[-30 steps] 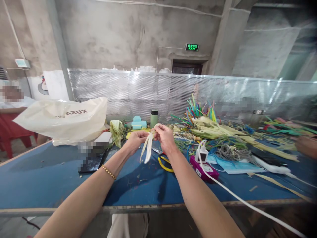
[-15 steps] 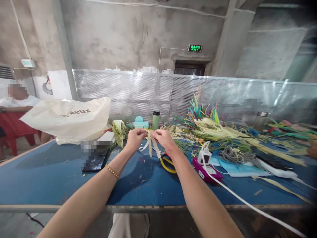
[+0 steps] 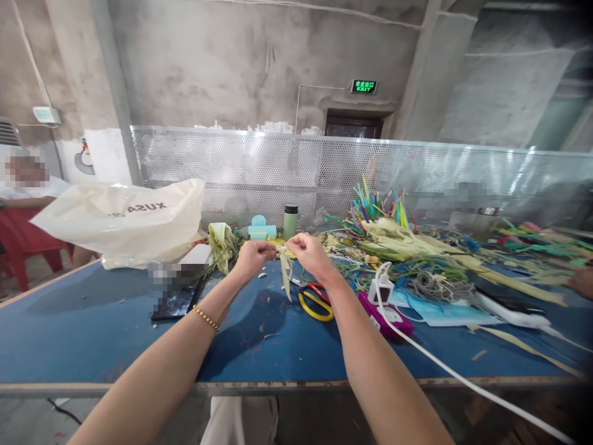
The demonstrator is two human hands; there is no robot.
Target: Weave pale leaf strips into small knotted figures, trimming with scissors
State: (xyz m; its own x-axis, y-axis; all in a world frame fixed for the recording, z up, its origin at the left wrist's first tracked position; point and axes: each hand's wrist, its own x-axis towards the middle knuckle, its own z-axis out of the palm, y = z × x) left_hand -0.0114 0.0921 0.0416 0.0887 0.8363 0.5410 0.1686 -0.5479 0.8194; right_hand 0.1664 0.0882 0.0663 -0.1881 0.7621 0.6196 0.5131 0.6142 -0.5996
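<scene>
In the head view my left hand (image 3: 252,257) and my right hand (image 3: 311,252) face each other above the table, fingertips pinched close together. Between them they grip pale husk strips (image 3: 286,279), whose ends hang down below my fingers. The join at the fingertips is too small to make out. Just under my right hand lie scissors (image 3: 315,306) with red and yellow handles on the blue tabletop (image 3: 259,358). Leafy dried husk (image 3: 221,247) rests left of my left hand.
A green bottle (image 3: 290,221) stands behind my hands. To the left are a cream plastic bag (image 3: 125,225) and a dark tablet (image 3: 178,300). Husks (image 3: 403,241), tangled cords, a purple power strip (image 3: 384,316) and a white cable (image 3: 463,378) occupy the right. A person sits far left.
My right hand has risen slightly and tilted. The hanging strips have swung closer together, leaving more of the scissors visible. The view has shifted slightly.
</scene>
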